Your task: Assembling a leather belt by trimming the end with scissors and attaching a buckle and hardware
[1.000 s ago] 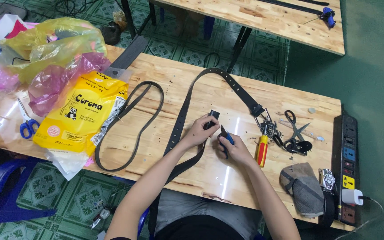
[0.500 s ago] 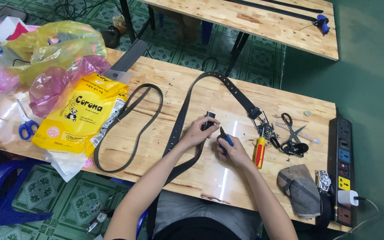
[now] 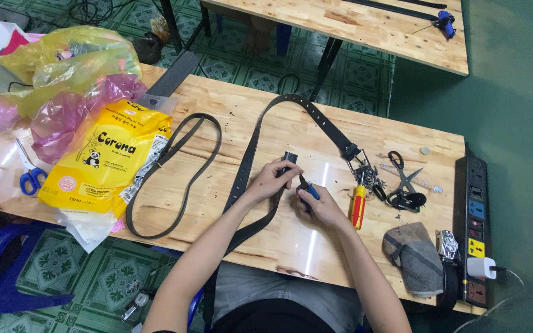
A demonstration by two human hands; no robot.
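Pinching the end of the black belt (image 3: 251, 161), your left hand (image 3: 271, 179) has its grip closed on the strap near the middle of the counter (image 3: 291, 237). Your right hand (image 3: 322, 206) is wrapped tight around a small blue-handled tool (image 3: 308, 190), whose tip points toward the belt end just beside your left fingers. The belt runs from your hands in a long arc up across the counter and down to its metal buckle (image 3: 360, 165) on your right.

A second belt loop (image 3: 177, 176) lies to your left, next to a yellow packet (image 3: 107, 161) with a panda on it. A red and yellow screwdriver (image 3: 358, 206) rests just beside your right hand, with black scissors (image 3: 405, 182) and a folded grey cloth (image 3: 414, 259) beyond it. A power strip (image 3: 476, 228) lies along the right edge. Blue scissors (image 3: 30, 176) and coloured plastic bags (image 3: 63, 80) sit at the far left. The counter is pale wood on a green tiled floor (image 3: 63, 277), and another wooden table (image 3: 365, 24) stands behind.
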